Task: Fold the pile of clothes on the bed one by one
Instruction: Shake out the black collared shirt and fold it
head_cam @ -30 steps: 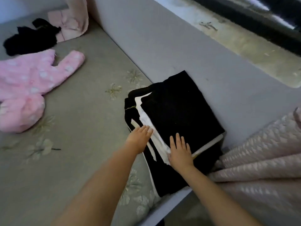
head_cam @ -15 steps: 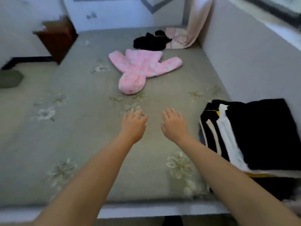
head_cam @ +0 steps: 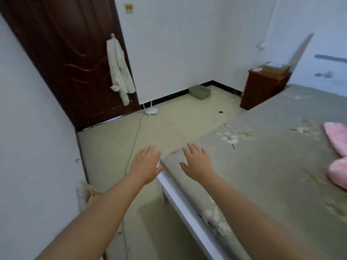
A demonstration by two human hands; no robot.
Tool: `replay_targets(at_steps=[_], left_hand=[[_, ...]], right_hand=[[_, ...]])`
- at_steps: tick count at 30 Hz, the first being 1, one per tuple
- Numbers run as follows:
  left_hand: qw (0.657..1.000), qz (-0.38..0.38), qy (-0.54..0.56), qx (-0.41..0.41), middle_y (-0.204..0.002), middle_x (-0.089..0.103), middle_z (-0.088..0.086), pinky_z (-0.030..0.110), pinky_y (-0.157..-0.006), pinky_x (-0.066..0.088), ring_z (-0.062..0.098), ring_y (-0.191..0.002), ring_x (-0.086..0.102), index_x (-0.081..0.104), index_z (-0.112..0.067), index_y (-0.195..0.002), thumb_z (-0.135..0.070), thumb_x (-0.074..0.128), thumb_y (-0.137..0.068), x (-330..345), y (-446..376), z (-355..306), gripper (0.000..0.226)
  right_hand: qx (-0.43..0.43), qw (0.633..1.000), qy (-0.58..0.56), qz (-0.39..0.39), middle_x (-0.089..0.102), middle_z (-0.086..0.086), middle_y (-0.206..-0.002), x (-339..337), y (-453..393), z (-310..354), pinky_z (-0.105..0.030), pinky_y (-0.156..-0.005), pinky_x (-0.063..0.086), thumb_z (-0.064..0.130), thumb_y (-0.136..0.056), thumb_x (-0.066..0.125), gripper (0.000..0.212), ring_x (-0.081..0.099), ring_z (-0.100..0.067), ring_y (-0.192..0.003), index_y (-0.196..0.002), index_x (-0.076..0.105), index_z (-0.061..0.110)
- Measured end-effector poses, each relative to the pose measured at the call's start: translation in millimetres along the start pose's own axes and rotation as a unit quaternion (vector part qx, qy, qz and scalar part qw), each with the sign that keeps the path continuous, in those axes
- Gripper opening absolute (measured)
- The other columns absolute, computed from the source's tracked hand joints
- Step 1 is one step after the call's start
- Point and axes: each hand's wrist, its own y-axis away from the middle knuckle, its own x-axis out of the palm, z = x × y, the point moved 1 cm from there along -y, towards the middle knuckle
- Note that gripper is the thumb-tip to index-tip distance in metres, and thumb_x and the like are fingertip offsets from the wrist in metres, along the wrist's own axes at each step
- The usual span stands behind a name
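Far left, a dark brown panelled wooden door [head_cam: 62, 59] stands in the corner, with a pale cream garment hanging limp from a hook [head_cam: 120, 70] on its edge. Below it, a small white box with thin antennas [head_cam: 151, 110] sits on the beige floor, a cable trailing off it, and a shallow green plastic tub [head_cam: 199, 92] rests against the black skirting.

Into the middle now: the left hand [head_cam: 145, 165] hovers over the floor just off the bed's corner, fingers straight and spread, holding nothing. The right hand [head_cam: 197, 162] hovers just beside it, above the corner of the grey-green flowered mattress cover [head_cam: 262, 156], fingers straight and loosely apart, also empty. I cannot tell whether it touches the fabric.

Past that, a reddish-brown wooden bedside cabinet [head_cam: 262, 89] stands against the bed's far side.

Far right, at the frame's edge, there's the thing to fold: a fluffy pink fleece garment [head_cam: 338, 156] lying on the bed, only partly in view and well apart from both hands. By my reckoning it will be light, soft and floppy, with no stiffness, and thick enough to spring open once folded. Best to pinch it at two matching points, shoulders or hem corners, spread it flat, then fold and press it down.
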Motion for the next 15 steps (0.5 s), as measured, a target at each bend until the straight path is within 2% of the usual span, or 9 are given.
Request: replay_targets(at_steps=[6, 11, 15], left_hand=[[0.988, 0.020, 0.016, -0.152, -0.153, 0.013, 0.010, 0.035, -0.113, 0.015, 0.025, -0.142, 0.010, 0.019, -0.014, -0.144, -0.046, 0.038, -0.094, 11, -36, 141, 0.063], [0.974, 0.027, 0.028, -0.223, -0.153, 0.012, 0.012, 0.037, -0.114, 0.014, 0.026, -0.142, 0.009, 0.019, -0.013, -0.144, -0.042, 0.038, -0.095, 23, -91, 231, 0.060], [0.964, 0.033, 0.028, -0.262, -0.153, 0.012, 0.012, 0.038, -0.113, 0.016, 0.029, -0.140, 0.011, 0.018, -0.012, -0.143, -0.041, 0.039, -0.094, 39, -138, 288, 0.061]], right_hand=[[-0.118, 0.993, -0.005, 0.012, 0.011, -0.007, -0.155, 27, -138, 93, -0.042, -0.114, 0.007, 0.039, -0.095, 0.036, 0.057, 0.006, -0.022, -0.143, -0.143, 0.021, 0.013], [-0.170, 0.985, -0.004, 0.032, 0.011, -0.007, -0.155, 48, -265, 139, -0.041, -0.115, 0.007, 0.038, -0.096, 0.034, 0.055, 0.007, -0.021, -0.143, -0.143, 0.022, 0.013], [-0.203, 0.979, -0.012, 0.004, 0.015, -0.007, -0.154, 64, -340, 166, -0.041, -0.115, 0.004, 0.037, -0.096, 0.032, 0.054, 0.009, -0.021, -0.143, -0.143, 0.024, 0.011]])
